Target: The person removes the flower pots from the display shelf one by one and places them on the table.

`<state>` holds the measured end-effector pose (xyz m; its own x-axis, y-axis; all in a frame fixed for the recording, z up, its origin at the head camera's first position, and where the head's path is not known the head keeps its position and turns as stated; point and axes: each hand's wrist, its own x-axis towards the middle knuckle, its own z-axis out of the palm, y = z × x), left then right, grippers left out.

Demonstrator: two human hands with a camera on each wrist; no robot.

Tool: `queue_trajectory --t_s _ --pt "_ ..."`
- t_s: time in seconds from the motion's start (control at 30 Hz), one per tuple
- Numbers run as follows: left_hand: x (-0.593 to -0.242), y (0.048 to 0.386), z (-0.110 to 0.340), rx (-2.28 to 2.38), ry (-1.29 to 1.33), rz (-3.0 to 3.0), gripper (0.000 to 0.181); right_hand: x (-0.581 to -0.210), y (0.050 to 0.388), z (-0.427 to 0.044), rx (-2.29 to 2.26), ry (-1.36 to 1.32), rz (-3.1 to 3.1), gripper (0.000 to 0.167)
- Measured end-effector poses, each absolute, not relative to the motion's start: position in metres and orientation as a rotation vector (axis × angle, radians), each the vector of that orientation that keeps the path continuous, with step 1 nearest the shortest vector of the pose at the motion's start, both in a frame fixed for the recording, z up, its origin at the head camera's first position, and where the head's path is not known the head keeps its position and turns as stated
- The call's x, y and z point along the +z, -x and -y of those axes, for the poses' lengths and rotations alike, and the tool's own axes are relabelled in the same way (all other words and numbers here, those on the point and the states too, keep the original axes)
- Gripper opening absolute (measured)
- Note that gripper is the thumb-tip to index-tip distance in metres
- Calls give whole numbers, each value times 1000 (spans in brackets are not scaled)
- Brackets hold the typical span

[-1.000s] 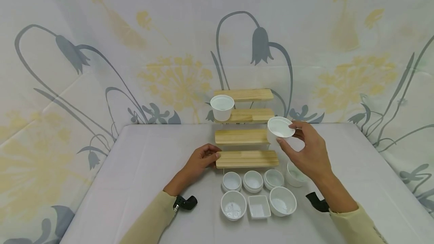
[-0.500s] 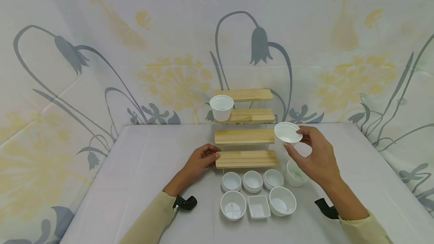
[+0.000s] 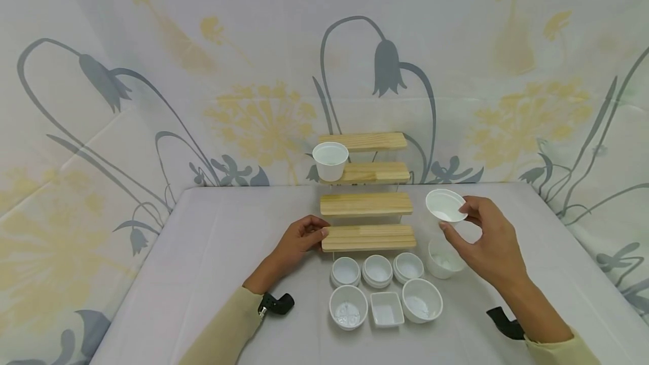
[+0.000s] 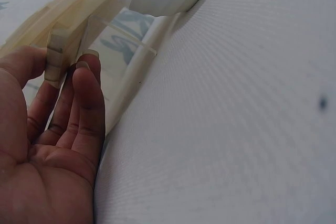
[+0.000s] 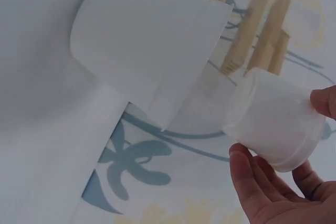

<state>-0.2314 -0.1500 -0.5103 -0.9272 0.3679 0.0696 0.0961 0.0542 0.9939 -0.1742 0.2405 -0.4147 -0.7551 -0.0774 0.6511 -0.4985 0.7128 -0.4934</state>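
My right hand pinches a white plastic cup near its rim, thumb on one side and fingers on the other. The cup hangs in the air to the right of a tiered wooden stand. With my left hand I grip the left end of the lowest wooden step; in the left wrist view the thumb and fingers close on the board's end. A similar white cup stands at the left of the second step from the top. In the right wrist view the held cup shows its side.
Before the stand are small round bowls, two larger bowls and a square dish. Another white cup stands below my right hand. A patterned cloth hangs behind the table.
My right hand has moved right and down toward me with the cup, away from the stand's right end. The left hand has stayed on the lowest step.
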Motion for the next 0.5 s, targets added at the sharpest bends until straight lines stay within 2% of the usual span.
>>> queue_trajectory --t_s 0.5 --pt "-509 231 150 1978 -476 -2114 28 -420 164 -257 886 -404 2308 51"
